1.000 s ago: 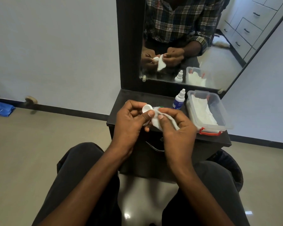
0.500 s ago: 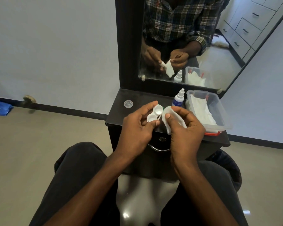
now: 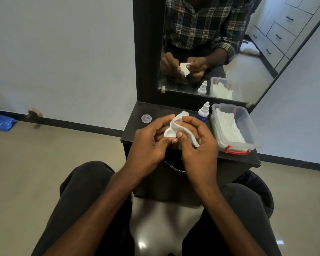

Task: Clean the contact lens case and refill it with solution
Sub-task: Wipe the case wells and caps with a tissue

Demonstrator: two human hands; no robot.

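Observation:
My left hand (image 3: 148, 143) grips a white contact lens case (image 3: 170, 133) over the front of the black dresser top (image 3: 135, 130). One open well of the case shows; the other is covered. My right hand (image 3: 198, 145) holds a white tissue (image 3: 181, 126) pressed onto the covered part of the case, thumb beside the visible well. A clear round cap (image 3: 146, 118) lies on the dresser top to the left. The solution bottle (image 3: 203, 112), white nozzle and blue label, stands upright behind my right hand.
A clear plastic box (image 3: 248, 126) with red latches holds white tissues at the right of the dresser. A mirror (image 3: 229, 52) stands behind, reflecting my hands. My knees sit under the dresser front; a blue packet (image 3: 0, 122) lies on the floor far left.
Both hands have come together again; the tissue now covers the far well of the case, where half a second ago both wells were bare and the tissue was held beside them.

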